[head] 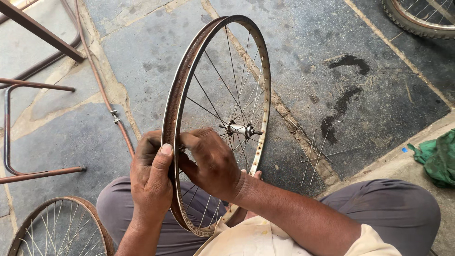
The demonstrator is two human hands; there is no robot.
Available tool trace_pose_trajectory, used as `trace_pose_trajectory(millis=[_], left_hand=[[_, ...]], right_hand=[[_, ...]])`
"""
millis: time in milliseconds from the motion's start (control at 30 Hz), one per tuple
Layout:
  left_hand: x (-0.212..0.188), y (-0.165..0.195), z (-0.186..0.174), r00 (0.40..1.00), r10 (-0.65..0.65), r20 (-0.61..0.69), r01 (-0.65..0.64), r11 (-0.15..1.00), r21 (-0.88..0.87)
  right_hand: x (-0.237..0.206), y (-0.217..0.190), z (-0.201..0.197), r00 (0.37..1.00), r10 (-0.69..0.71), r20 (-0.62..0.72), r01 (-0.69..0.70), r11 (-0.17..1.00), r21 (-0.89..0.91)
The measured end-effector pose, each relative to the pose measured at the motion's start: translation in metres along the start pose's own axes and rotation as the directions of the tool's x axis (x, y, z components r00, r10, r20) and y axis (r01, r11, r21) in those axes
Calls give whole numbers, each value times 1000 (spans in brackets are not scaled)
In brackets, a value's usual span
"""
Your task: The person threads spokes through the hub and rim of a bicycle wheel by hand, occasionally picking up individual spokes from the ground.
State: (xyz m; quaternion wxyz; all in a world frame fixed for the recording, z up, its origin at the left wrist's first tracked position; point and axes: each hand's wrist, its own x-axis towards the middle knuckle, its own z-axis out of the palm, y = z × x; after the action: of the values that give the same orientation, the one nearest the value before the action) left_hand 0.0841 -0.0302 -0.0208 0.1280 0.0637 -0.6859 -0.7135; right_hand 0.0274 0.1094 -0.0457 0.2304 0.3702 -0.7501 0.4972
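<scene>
Bicycle wheel rim (173,102), bare of tyre, stands upright on edge between the person's knees, its lower arc resting against the lap and its upper arc tipped away toward the stone floor (303,52).

Surroundings: loose spokes (315,149) lie scattered on the floor just right of the rim. A green cloth (438,159) sits crumpled at the right edge, well apart from the work. A second spoked rim (57,227) lies flat at lower left, near the left knee. A tyred wheel (417,19) shows partly at the top right corner. Rusty metal tube framing (28,128) occupies the left side, and a thin brown hose (102,90) runs down the floor just left of the upright rim. Dark wet stains (339,106) mark the floor on the right. Nothing lies between the camera and the hands.

Condition of the rim: outer channel brown with rust, side walls pale and worn. Thin spokes run to a bright metal hub (239,129) with its axle pointing right.

Left hand (151,178) is closed around the near edge of the rim, thumb up along the channel, fingers wrapped behind. Right hand (211,163) reaches across inside the rim, fingers curled and pinched at the rim's inner face beside the left thumb. What the fingertips pinch cannot be made out.
</scene>
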Motion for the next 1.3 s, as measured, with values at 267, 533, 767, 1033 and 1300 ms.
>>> trace_pose_trajectory(millis=[267,533,767,1033,1300], left_hand=[[-1,3,2,995,89,-40,-80,979,189],[4,3,4,999,27,20,-26,998,-53],[2,5,7,997,-21,75,36,979,-201],[6,13,13,991,103,88,-96,992,-81],[0,19,9,986,154,60,-150,986,-70]], right_hand=[[-6,21,-1,990,-133,54,130,991,42],[20,55,-16,729,98,678,-480,779,403],[54,59,-38,660,19,751,-602,612,513],[24,9,-15,985,56,164,-55,998,-10],[67,6,-52,848,-9,531,-154,953,261]])
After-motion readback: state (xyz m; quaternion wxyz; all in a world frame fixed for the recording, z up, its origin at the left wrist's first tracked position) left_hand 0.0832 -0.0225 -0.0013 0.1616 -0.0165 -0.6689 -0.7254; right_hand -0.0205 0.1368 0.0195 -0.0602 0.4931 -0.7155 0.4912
